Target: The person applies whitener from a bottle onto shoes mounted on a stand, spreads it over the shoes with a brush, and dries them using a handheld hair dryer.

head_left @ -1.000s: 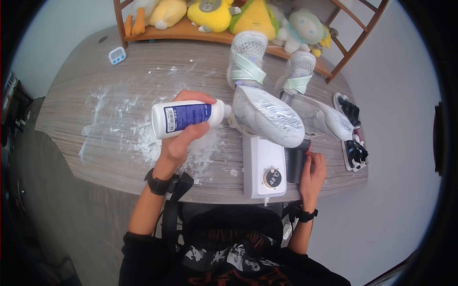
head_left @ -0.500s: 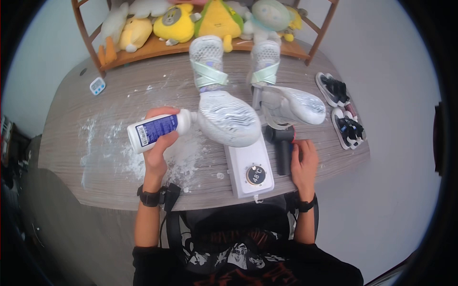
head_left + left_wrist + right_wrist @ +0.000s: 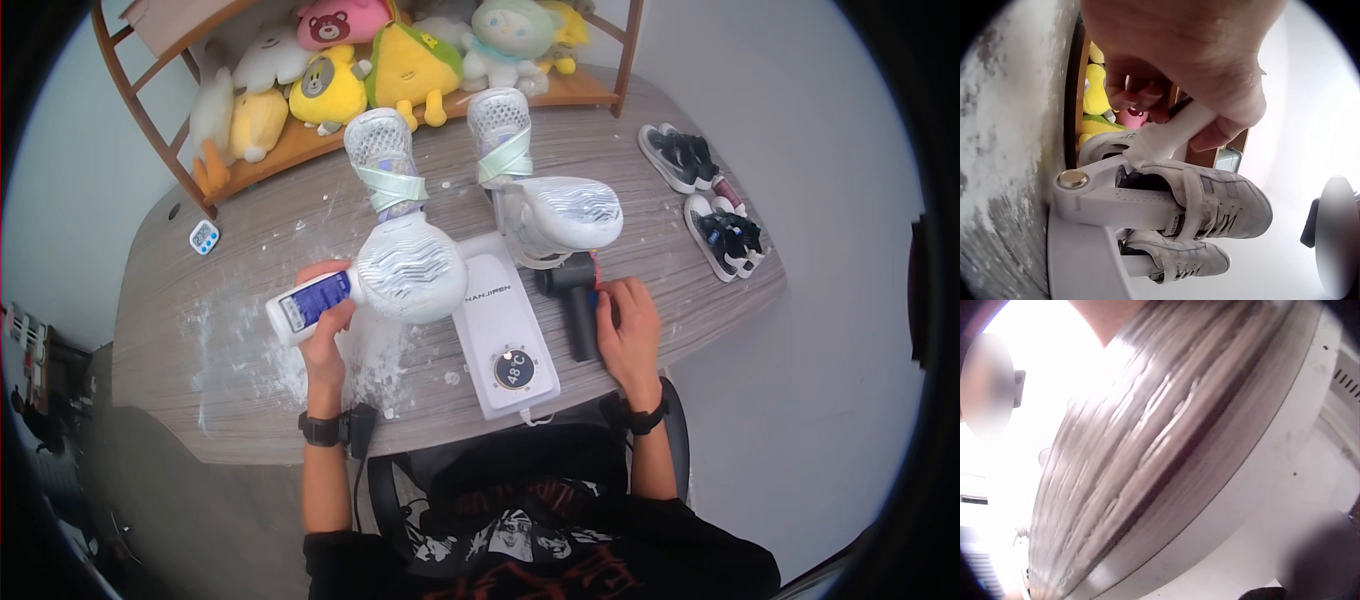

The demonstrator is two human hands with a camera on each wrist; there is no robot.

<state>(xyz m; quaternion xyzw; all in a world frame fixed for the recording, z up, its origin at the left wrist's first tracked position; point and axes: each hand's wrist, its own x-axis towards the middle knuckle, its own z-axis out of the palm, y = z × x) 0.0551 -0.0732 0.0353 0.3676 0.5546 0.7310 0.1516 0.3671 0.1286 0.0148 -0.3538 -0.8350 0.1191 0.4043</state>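
Note:
My left hand (image 3: 325,325) grips a white bottle (image 3: 280,312) with a blue label, tilted on its side. In the left wrist view the bottle's tapered nozzle (image 3: 1141,147) points at the opening of a whitish sneaker (image 3: 1222,197), overlapping its heel end. Several sneakers sit toe-up on the arms of a white shoe dryer (image 3: 505,325) with a 48°C display dial. The nearest sole (image 3: 412,268) faces me and hides the nozzle from the head view. My right hand (image 3: 630,330) rests loosely on the table, fingers beside the handle of a black pistol-shaped device (image 3: 578,310).
White powder (image 3: 375,355) is scattered over the wood-grain table (image 3: 250,380). A small timer (image 3: 204,237) stands at the left. Black-and-white shoes (image 3: 725,238) lie at the right edge, and a shelf (image 3: 280,165) with plush toys (image 3: 412,70) spans the back.
The head view has swung, so the table things appear farther left. My left hand still holds the bottle near the sneaker. The right hand stays beside the black device, its fingers shifted slightly.

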